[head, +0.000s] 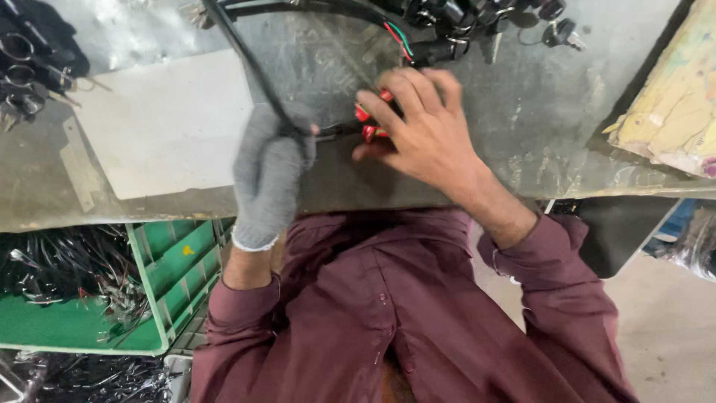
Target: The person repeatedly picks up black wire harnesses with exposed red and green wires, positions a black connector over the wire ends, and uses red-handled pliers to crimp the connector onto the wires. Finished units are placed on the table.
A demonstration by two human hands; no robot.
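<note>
- Presently the left hand (270,168), in a grey knit glove, is clenched around a black cable (250,63) that runs away from it across the desk (522,112).
- Right hand (421,123), bare, pinches a small red connector (371,123) at the cable's end, just between both hands.
- Judgement: cable light and floppy; connector stiff, small, likely brittle at its clips.
- Best held by the connector body, cable close behind.
- Red and green wires (399,37) lie beyond the right fingers.

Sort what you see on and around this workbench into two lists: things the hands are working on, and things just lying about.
In hand:
left hand, in a grey glove, holding the black cable
right hand on the red part

Lying about:
white sheet
green crate of wires
keys
yellow cloth
</note>
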